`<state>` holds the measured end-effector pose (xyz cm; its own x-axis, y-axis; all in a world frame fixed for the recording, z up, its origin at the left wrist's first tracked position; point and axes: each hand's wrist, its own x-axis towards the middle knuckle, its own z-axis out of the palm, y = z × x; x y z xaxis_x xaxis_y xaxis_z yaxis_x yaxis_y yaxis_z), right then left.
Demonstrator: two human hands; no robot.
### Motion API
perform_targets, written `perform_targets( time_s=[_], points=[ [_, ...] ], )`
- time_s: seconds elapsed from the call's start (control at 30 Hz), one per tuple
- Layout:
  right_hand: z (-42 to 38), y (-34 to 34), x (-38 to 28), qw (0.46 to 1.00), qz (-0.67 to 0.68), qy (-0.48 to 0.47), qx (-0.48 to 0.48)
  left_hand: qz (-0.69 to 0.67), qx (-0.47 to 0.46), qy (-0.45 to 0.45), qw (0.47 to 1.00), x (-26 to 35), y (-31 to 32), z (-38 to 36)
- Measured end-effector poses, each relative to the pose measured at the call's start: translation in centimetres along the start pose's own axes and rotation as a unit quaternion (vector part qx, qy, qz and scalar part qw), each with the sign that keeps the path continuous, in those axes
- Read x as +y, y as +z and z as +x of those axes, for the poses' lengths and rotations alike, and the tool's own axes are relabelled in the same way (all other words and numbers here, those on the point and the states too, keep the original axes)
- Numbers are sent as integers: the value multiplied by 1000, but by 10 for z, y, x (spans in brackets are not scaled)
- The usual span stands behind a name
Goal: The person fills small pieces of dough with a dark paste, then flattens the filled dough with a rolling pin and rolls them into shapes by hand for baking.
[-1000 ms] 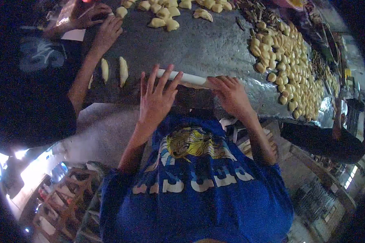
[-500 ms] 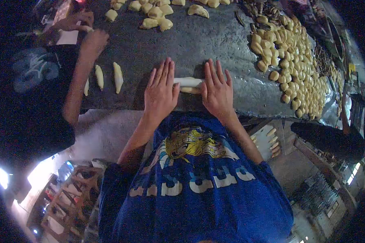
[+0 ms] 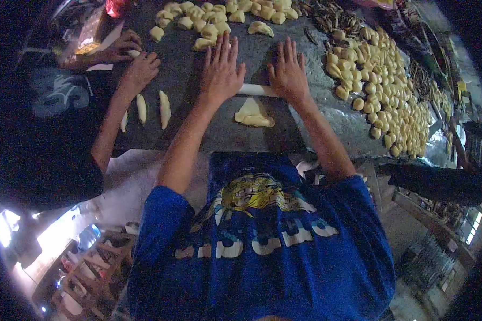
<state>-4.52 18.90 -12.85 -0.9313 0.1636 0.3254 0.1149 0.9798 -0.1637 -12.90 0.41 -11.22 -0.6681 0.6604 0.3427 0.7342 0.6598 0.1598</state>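
A white rolling pin (image 3: 258, 90) lies crosswise on the dark table under both of my palms. My left hand (image 3: 222, 72) rests flat over its left end, fingers stretched forward. Over the right end lies my right hand (image 3: 288, 72), also flat with fingers extended. Between my forearms, on the near side of the pin, sits a flattened piece of dough (image 3: 254, 114), pointed at the far end and wider near me. My left fingertips reach close to a dough lump (image 3: 202, 44) at the back.
Dough pieces (image 3: 198, 22) cluster at the back, with one folded piece (image 3: 261, 29) apart. Many dough balls (image 3: 380, 85) cover the right side. At left, a co-worker's hands (image 3: 139, 69) handle dough beside slim dough rolls (image 3: 165, 109). The table's front edge (image 3: 171, 151) runs before my body.
Both my hands have moved forward with the rolling pin, away from my body. The dough, earlier mostly hidden under the pin, now shows flattened behind it.
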Motion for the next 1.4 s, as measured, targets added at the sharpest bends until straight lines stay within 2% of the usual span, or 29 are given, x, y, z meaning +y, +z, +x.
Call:
perform_targets(
  time_s=[0.07, 0.1, 0.17, 0.27, 0.37, 0.47, 0.57, 0.77, 0.83, 0.93, 1.03, 1.17, 1.27, 1.4],
  points=[
    [16, -7, 7, 999, 14, -29, 40, 8, 30, 2, 1000, -6, 8, 12],
    [10, -19, 10, 994, 80, -47, -50, 7, 43, -1, 999, -8, 13, 13],
    [6, -64, 6, 950, 203, -90, -221, 14, 59, -9, 998, -9, 10, 18],
    [-34, -70, 2, 951, -6, -157, -265, 27, 43, -27, 998, -2, 0, -6],
    [-59, -81, 2, 960, -15, -211, -182, 27, 35, -32, 998, 9, -9, -33],
    [-90, -73, -7, 976, 81, -97, -175, 33, 14, -26, 999, 18, -20, -66],
    [-122, -71, -16, 984, 82, -127, -89, 15, -18, -2, 1000, 26, -27, -98],
    [-163, -88, -40, 991, 80, -85, -69, -17, -38, 41, 998, 37, -48, -145],
    [-169, -85, -37, 991, 64, -101, -57, -9, -40, 57, 998, 34, -43, -156],
    [-163, -83, -23, 988, 37, -140, -60, -68, -96, 53, 992, 24, -48, -157],
    [-147, -91, -19, 986, 67, -127, -83, 4, -113, 79, 990, 36, -88, -136],
    [-133, -66, -13, 987, 66, -134, -66, 10, -51, 75, 996, 31, -64, -132],
    [-145, -55, -18, 984, 75, -163, -2, -19, -25, 80, 996, 24, -45, -137],
    [-167, -61, -27, 987, 98, -121, -33, -44, -20, 61, 997, 30, -43, -159]
  ],
)
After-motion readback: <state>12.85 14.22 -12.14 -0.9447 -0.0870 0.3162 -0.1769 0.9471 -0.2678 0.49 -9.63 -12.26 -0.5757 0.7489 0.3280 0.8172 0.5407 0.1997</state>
